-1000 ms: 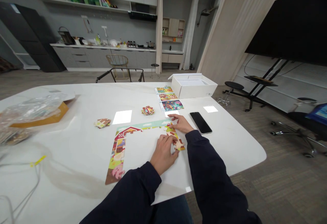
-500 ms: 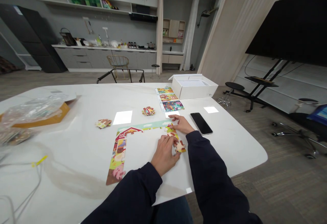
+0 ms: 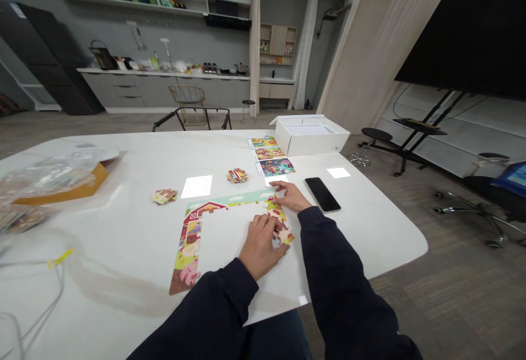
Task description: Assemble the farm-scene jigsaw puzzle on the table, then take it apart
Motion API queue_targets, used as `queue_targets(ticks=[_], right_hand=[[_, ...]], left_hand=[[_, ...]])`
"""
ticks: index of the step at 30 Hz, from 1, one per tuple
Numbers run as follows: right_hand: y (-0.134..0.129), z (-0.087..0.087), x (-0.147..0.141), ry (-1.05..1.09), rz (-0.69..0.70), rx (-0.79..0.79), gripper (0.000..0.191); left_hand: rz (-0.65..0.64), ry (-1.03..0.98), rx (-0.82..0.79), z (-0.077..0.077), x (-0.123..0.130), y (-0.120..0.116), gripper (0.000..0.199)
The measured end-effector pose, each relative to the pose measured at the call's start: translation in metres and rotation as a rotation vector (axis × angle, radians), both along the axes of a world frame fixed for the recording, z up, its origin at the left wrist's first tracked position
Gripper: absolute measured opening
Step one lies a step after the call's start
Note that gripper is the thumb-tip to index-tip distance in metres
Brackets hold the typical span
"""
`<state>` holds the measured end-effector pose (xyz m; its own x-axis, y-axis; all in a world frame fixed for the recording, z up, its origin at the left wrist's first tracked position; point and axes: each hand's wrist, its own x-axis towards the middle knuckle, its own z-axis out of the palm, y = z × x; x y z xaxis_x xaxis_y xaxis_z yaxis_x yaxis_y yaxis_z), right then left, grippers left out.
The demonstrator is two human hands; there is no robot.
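A jigsaw puzzle border (image 3: 193,239) forms an L on the white table (image 3: 361,228), with a barn along the top and a pig at the lower left. My left hand (image 3: 259,247) stands inside the L, its fingers pinching a jigsaw piece (image 3: 284,235) at the right end of the strip. My right hand (image 3: 291,196) lies on the strip's top right corner, fingers apart and holding nothing. Just beyond it is a black smartphone (image 3: 322,194). Two small stacks of pieces (image 3: 163,196) (image 3: 237,175) sit further back.
An open white box (image 3: 308,136) and printed puzzle pictures (image 3: 270,155) stand at the far edge. A plastic bag (image 3: 49,171) lies on a yellow envelope (image 3: 78,176) at the left. A thin cable (image 3: 41,294) trails at the near left. Stools and chairs surround the table.
The jigsaw piece and my left hand have shifted slightly left, toward the puzzle strip. My right hand stays on the corner. The whole view has tilted a little.
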<state>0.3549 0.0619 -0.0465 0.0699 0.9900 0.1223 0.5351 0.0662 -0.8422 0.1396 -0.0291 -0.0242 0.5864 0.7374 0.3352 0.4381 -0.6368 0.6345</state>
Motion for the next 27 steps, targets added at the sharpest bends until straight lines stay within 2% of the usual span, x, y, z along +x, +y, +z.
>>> queue_targets(ticks=[6, 9, 16, 23, 27], right_hand=[[0.000, 0.001, 0.001, -0.018, -0.002, -0.005, 0.070], [-0.001, 0.001, 0.001, -0.006, 0.005, -0.002, 0.069], [0.000, -0.001, 0.001, -0.007, -0.001, -0.011, 0.069], [-0.001, 0.000, 0.000, -0.005, -0.019, -0.022, 0.070], [-0.002, 0.002, -0.001, 0.009, 0.001, 0.004, 0.068]], left_hand=[[-0.008, 0.055, -0.097, 0.001, -0.005, 0.006, 0.048], [-0.044, 0.021, -0.112, 0.005, -0.013, 0.010, 0.052], [-0.162, -0.036, -0.150, 0.006, -0.023, 0.011, 0.042], [-0.123, -0.041, -0.055, 0.005, -0.015, 0.011, 0.030], [-0.063, -0.059, -0.011, -0.001, -0.009, 0.015, 0.026]])
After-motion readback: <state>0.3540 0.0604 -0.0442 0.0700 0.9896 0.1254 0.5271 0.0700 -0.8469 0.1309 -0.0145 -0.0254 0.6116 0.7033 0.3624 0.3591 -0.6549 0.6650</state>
